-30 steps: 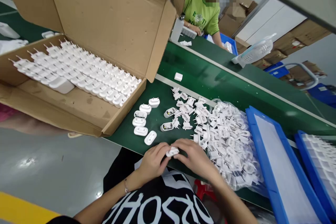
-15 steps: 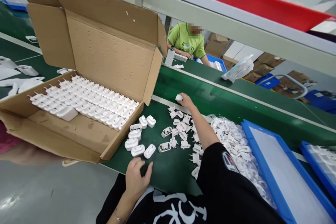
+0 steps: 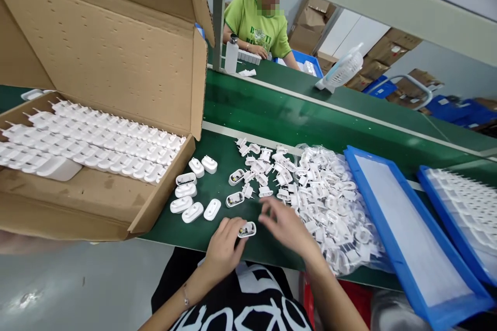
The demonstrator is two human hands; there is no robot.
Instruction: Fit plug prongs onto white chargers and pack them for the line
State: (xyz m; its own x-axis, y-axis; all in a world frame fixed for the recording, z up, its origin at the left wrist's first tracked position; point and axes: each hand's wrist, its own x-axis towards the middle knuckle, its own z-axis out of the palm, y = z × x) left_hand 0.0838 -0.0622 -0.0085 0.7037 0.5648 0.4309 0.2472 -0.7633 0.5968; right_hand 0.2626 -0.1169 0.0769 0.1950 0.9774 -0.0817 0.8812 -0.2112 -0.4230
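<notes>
Between the fingers and thumb of my left hand (image 3: 224,244) is a white charger housing (image 3: 251,229), its open side up and circuit parts showing inside. Just right of it, my right hand (image 3: 285,225) hovers with fingers apart and nothing seen in them. Two more open charger housings (image 3: 235,199) lie on the green table (image 3: 217,178) beyond my hands. Scattered past them are white pin-plug covers (image 3: 266,165). Several white charger bodies (image 3: 192,212) form a loose group left of my hands.
A cardboard box (image 3: 128,186) with rows of white plug pieces stands open at left. A plastic bag (image 3: 337,212) of white parts lies at right, beside a blue-rimmed tray (image 3: 407,248). Across the belt, a person in a green shirt (image 3: 258,23) sits near a small fan (image 3: 344,67).
My right hand has come back from the far table edge, where it held a white piece, to near my body. My left hand has moved right and now holds an open housing.
</notes>
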